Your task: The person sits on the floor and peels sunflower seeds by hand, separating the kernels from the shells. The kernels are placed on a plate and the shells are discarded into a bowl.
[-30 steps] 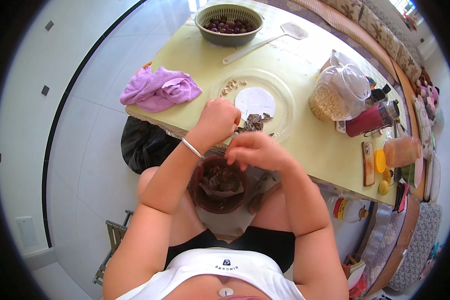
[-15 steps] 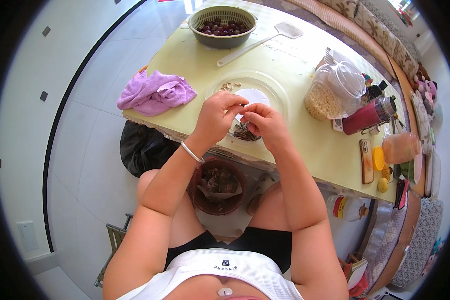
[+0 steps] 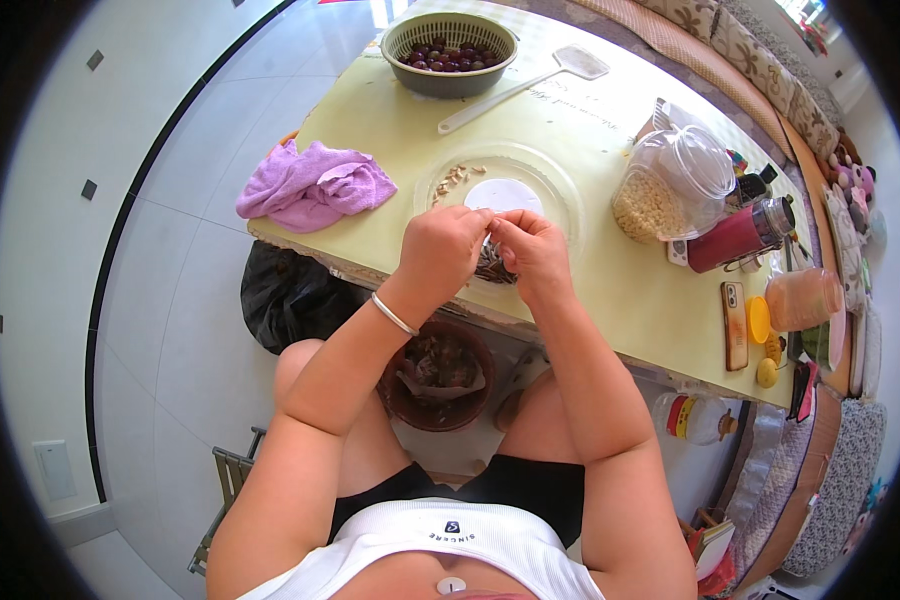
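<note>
My left hand (image 3: 446, 247) and my right hand (image 3: 532, 252) meet above a clear round plastic lid (image 3: 562, 185) on the table, thumbs and fingers pinched together. Between the touching fingertips is a sunflower seed, almost entirely covered by the fingers. Below them, partly hidden by my hands, lies a pile of dark striped sunflower seeds (image 3: 492, 268) at the lid's near side. Pale shelled kernels (image 3: 457, 178) are scattered at its far left. A white disc (image 3: 505, 196) shows in the lid's middle.
A purple cloth (image 3: 315, 186) lies left; a colander of grapes (image 3: 450, 58) and a white spatula (image 3: 580, 63) are far. To the right stand a kernel-filled tub (image 3: 650, 205), a maroon flask (image 3: 735, 237) and a phone (image 3: 735, 325). A bin (image 3: 440, 385) sits below the table edge.
My fingertips have drawn together, and the dark bit that showed between them is now hidden. The left hand has turned slightly, uncovering more of the kernels.
</note>
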Available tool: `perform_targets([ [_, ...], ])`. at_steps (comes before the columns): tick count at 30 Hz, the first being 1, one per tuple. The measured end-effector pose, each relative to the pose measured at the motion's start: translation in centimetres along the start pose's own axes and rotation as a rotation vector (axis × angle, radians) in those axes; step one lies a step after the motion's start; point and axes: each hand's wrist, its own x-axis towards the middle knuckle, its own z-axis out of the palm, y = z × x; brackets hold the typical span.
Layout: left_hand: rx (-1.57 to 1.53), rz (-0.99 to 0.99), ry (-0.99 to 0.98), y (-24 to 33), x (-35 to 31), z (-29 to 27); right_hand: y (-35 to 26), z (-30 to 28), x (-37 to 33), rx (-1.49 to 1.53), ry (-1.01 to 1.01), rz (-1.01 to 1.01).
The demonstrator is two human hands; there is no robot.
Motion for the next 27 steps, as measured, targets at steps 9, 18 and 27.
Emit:
perform_targets([
  [9, 0.009, -0.011, -0.076, 0.2, -0.5, 0.2, 0.8, 0.5, 0.3, -0.411, 0.088, -0.288],
  [18, -0.099, -0.084, -0.047, 0.5, 0.0, -0.3, 0.3, 0.1, 0.8, -0.131, -0.02, -0.112],
  [27, -1.037, -0.723, -0.129, -0.5, 0.4, -1.0, -1.2, 0.1, 0.2, 0.088, -0.102, 0.031],
])
